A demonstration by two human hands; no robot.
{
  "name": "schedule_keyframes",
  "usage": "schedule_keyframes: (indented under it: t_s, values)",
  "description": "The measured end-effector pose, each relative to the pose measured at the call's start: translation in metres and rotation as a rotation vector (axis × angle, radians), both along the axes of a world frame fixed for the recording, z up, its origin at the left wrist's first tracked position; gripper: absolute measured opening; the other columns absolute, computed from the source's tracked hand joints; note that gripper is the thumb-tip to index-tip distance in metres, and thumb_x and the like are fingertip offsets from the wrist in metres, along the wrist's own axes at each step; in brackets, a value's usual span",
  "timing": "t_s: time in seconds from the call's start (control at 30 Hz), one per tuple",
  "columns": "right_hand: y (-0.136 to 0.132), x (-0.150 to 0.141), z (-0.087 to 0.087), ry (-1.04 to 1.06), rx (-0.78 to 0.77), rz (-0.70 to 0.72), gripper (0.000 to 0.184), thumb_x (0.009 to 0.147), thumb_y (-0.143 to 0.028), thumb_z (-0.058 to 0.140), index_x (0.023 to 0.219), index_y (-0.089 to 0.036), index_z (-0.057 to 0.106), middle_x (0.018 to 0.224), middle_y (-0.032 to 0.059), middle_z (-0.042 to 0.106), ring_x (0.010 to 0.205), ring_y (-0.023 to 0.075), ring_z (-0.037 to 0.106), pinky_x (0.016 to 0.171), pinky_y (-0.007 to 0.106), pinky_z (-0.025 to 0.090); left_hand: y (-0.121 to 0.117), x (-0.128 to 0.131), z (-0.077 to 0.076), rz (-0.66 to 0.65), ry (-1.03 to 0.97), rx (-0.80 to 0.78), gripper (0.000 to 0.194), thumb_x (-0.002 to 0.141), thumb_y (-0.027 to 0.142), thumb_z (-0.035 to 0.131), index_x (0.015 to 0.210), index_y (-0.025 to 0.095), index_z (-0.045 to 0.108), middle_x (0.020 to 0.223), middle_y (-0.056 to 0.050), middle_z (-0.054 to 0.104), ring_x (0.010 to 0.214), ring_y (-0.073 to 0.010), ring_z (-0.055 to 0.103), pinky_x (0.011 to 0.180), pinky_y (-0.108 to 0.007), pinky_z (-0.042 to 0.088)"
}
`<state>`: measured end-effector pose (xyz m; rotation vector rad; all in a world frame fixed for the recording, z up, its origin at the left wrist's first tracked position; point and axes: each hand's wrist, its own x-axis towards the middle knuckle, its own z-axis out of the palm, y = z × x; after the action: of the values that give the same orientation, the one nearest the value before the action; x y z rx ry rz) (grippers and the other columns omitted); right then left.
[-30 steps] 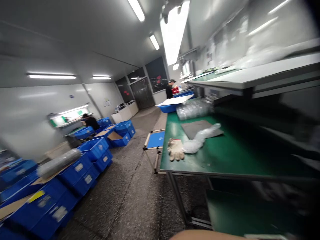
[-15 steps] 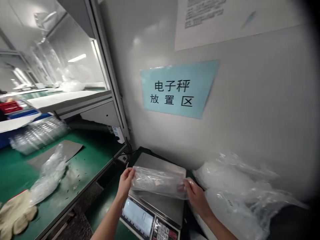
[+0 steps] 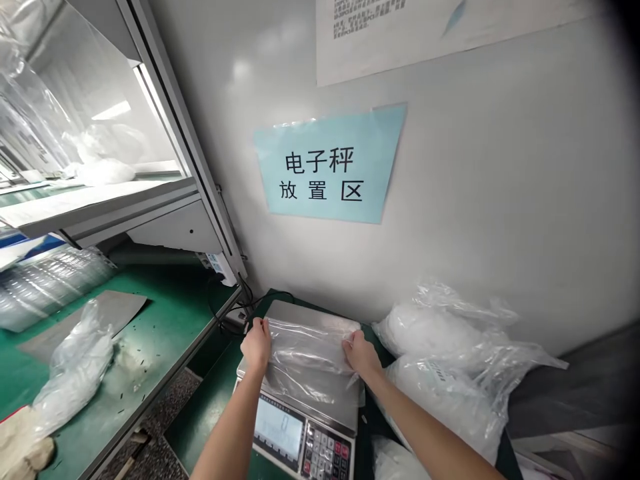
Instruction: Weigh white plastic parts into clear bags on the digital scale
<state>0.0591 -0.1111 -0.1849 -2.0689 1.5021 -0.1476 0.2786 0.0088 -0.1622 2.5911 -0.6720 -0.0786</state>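
A: What are the fingers doing?

B: Both sets are pinched closed on a clear, wrinkled plastic bag. The left hand grips its upper left corner, and the right hand grips its right edge.

A: So the bag is stretched between them?

B: Yes, it spans the gap between the two sets of fingertips, its lower part hanging toward the wearer. It lies over the flat silver metal plate of a white electronic scale. I can't tell how much of it touches the metal.

A: What sits nearer the wearer than the fingers?

B: The scale's grey rectangular display, showing a 0, and beside it a dark keypad with pale and red keys.

A: And to the right of the right fingers?

B: Bulging, see-through plastic bags with whitish contents, near that hand but apart from it.

A: Left of the left fingers?

B: A green-topped table, well apart. On it lie a crumpled, translucent plastic bundle and, farther out, a cream fabric glove.

A: Beyond the fingers?

B: A pale blue paper sign on the grey wall.
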Motion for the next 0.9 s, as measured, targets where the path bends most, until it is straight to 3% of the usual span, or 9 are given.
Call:
schedule_keyframes:
  t_s: [0.2,0.27,0.37,0.47,0.57,0.63,0.73,0.8,0.9]
  values:
    - [0.009,-0.002,0.017,-0.011,-0.292,0.003,0.032,0.092,-0.028,0.038,0.118,-0.009,0.039,0.113,0.0135,0.044,0.097,0.0213,0.048,0.078,0.035,0.043,-0.01,0.003,0.003,-0.013,-0.158,-0.034,0.034,0.088,0.039,0.036,0.106,0.013,0.048,0.101,-0.008,0.053,0.083,-0.018,0.054,0.072,-0.037,0.045]
    - [0.017,-0.008,0.024,-0.054,-0.392,0.135,0.038,0.092,-0.029,0.034,0.125,-0.01,0.034,0.123,0.015,0.036,0.11,0.023,0.038,0.087,0.036,0.037,-0.01,0.004,0.004,-0.054,-0.2,-0.061,0.035,0.087,0.038,0.037,0.111,0.013,0.045,0.105,-0.01,0.051,0.09,-0.0207,0.052,0.074,-0.038,0.044]
    - [0.036,-0.015,0.03,-0.109,-0.468,0.423,0.043,0.087,-0.04,0.04,0.128,-0.026,0.035,0.134,0.0053,0.027,0.12,0.0235,0.025,0.093,0.039,0.031,-0.003,0.006,0.005,-0.142,-0.236,-0.097,0.036,0.085,0.036,0.042,0.111,0.013,0.046,0.105,-0.012,0.051,0.094,-0.0237,0.052,0.074,-0.038,0.044]
    - [0.052,-0.014,0.033,-0.128,-0.485,0.565,0.046,0.082,-0.042,0.048,0.126,-0.033,0.038,0.137,0.0019,0.023,0.124,0.0267,0.017,0.095,0.046,0.025,0.018,0.01,0.006,-0.17,-0.281,-0.153,0.033,0.084,0.032,0.042,0.109,0.011,0.048,0.103,-0.015,0.051,0.095,-0.0261,0.052,0.075,-0.038,0.044]
    - [0.063,-0.021,0.037,-0.133,-0.464,0.521,0.044,0.087,-0.037,0.04,0.129,-0.023,0.037,0.137,0.0093,0.019,0.125,0.028,0.014,0.095,0.049,0.024,0.06,-0.001,0.0,-0.172,-0.348,-0.221,0.032,0.084,0.028,0.038,0.11,0.01,0.045,0.103,-0.016,0.05,0.098,-0.0267,0.05,0.079,-0.039,0.042]
    - [0.071,-0.038,0.042,-0.134,-0.431,0.483,0.041,0.089,-0.037,0.034,0.126,-0.019,0.04,0.136,0.011,0.022,0.124,0.0264,0.017,0.095,0.047,0.028,0.099,-0.026,-0.014,-0.215,-0.391,-0.249,0.031,0.085,0.026,0.036,0.11,0.009,0.044,0.102,-0.017,0.051,0.098,-0.0267,0.049,0.082,-0.04,0.04]
    - [0.094,-0.086,0.053,-0.155,-0.287,0.521,0.035,0.091,-0.042,0.032,0.117,-0.026,0.048,0.128,0.0044,0.038,0.117,0.0192,0.035,0.09,0.035,0.04,0.157,-0.093,-0.053,-0.407,-0.416,-0.248,0.023,0.083,0.022,0.036,0.099,0.015,0.051,0.094,-0.011,0.059,0.09,-0.0234,0.054,0.077,-0.036,0.042]
    - [0.112,-0.122,0.063,-0.245,-0.085,0.642,0.036,0.088,-0.046,0.038,0.12,-0.031,0.044,0.124,0.0,0.043,0.113,0.0172,0.041,0.089,0.031,0.042,0.185,-0.142,-0.084,-0.611,-0.538,-0.321,0.028,0.084,0.013,0.028,0.093,0.018,0.054,0.09,-0.008,0.064,0.087,-0.0204,0.056,0.074,-0.033,0.04]
    - [0.134,-0.158,0.078,-0.296,0.062,0.927,0.036,0.086,-0.046,0.046,0.12,-0.034,0.045,0.119,-0.0006,0.049,0.111,0.0213,0.043,0.094,0.039,0.037,0.204,-0.197,-0.118,-0.737,-0.592,-0.375,0.032,0.085,0.009,0.026,0.078,0.021,0.055,0.086,-0.001,0.068,0.085,-0.0158,0.057,0.074,-0.029,0.038]
